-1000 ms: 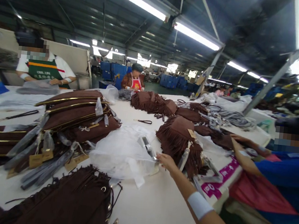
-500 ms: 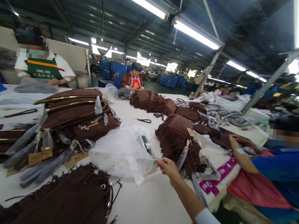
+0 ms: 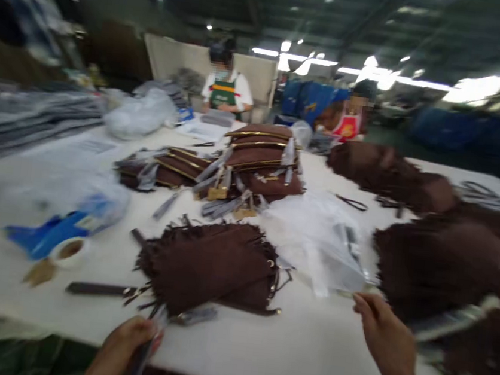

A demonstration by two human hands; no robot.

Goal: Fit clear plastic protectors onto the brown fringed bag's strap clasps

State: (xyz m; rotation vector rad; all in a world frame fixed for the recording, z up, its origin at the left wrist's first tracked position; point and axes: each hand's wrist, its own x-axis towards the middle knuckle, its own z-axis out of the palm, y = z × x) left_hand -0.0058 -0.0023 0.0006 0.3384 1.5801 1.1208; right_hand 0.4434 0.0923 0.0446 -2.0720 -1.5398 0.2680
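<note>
Near the table's front edge, my left hand (image 3: pixel 131 339) is closed around a dark strap (image 3: pixel 138 362) partly covered in clear plastic. The strap hangs below the near edge of a dark brown fringed bag (image 3: pixel 214 267), which lies flat in front of me. My right hand (image 3: pixel 389 336) is closed in a pinch at the corner of a translucent white plastic bag (image 3: pixel 312 237); blur hides the exact grip. Right of that hand is a pile of brown fringed bags (image 3: pixel 440 263). A brown strap with metal clasps (image 3: pixel 96 289) lies left of the fringed bag.
Stacked brown bags with gold zips (image 3: pixel 258 152) and paper tags stand behind. A tape roll (image 3: pixel 70 251) and blue plastic packaging (image 3: pixel 53 231) lie left. Grey material (image 3: pixel 36 115) is piled far left. Two people (image 3: pixel 225 91) work across the white table (image 3: pixel 303 356).
My view has swung left and down, bringing the table's left side in. My left hand with the strap has come into view. My right hand stays at the plastic bag's corner.
</note>
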